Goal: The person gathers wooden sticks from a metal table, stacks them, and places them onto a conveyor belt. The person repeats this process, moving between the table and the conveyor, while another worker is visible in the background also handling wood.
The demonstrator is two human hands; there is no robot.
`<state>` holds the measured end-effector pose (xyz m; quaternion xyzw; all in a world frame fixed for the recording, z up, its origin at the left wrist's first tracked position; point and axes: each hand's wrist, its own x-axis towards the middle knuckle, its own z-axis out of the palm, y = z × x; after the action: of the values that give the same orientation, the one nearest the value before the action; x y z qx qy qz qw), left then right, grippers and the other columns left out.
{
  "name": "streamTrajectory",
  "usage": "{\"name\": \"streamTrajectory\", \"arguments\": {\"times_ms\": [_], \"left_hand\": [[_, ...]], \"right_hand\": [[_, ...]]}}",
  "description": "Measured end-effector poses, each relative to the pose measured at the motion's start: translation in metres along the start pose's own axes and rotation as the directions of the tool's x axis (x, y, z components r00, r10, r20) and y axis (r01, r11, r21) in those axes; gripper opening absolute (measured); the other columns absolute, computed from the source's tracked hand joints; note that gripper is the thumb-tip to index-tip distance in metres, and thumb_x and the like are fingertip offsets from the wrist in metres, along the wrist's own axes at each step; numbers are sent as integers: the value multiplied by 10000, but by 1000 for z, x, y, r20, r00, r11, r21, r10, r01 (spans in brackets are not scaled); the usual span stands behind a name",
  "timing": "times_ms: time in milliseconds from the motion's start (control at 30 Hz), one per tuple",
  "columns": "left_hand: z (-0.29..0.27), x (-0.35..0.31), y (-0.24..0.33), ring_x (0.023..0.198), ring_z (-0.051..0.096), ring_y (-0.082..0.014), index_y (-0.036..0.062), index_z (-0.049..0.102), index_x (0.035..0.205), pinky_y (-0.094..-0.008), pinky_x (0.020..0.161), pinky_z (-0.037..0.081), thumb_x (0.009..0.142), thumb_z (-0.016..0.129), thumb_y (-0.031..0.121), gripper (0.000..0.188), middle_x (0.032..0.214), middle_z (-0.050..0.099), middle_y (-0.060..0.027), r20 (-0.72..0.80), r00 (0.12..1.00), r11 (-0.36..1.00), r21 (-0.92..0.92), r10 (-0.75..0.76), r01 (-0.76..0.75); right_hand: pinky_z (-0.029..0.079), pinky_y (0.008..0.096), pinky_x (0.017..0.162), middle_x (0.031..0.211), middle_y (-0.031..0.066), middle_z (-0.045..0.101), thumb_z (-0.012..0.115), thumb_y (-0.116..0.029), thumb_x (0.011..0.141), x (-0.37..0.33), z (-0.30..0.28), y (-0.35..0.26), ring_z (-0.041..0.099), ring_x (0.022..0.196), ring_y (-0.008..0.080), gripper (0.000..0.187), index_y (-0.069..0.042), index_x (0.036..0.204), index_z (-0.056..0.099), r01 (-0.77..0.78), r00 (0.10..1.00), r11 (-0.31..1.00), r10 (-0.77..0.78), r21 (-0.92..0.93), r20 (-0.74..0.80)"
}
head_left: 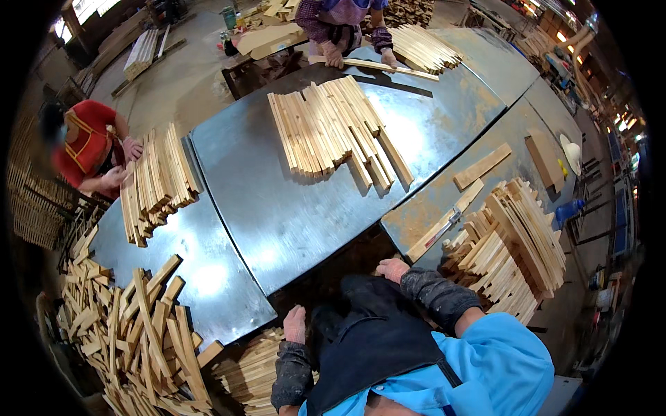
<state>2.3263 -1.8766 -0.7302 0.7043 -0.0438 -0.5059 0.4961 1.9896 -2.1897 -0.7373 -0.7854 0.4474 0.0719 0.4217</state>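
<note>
My left hand (295, 324), in a pale pink glove, is beside my lap near the front edge of the metal table. Its fingers look extended and loose, with nothing visible in them. My right hand (393, 271), gloved too, is by the table's edge, its fingers pointing left and seemingly empty. Closest to it lies a long wooden strip (433, 231) with a red-and-silver tool (444, 229) on it. A stack of wooden strips (520, 256) rises at the right. Ahead of me, a row of wooden strips (326, 128) lies side by side on the metal table (277, 236).
At the left, a person in red (94, 145) has gloved hands on another row of strips (156, 180). Across the table, a second person (343, 28) holds a long strip (374, 66). Loose wood pieces (139, 333) are heaped at lower left. A blue bottle (570, 210) stands far right.
</note>
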Motion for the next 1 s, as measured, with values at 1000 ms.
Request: {"name": "streamTrajectory", "arguments": {"times_ms": [1000], "left_hand": [[131,350,414,1495,337,-561,26,411,1613,-646,1222,261,1039,545,540,782,1643,386,-309,-32,925,425,894,379,-144]], "right_hand": [[356,414,1263,1628,275,452,571,-516,1065,441,-417,-60,441,1497,419,807,18,1633,363,-310,815,948,301,65,-496]]}}
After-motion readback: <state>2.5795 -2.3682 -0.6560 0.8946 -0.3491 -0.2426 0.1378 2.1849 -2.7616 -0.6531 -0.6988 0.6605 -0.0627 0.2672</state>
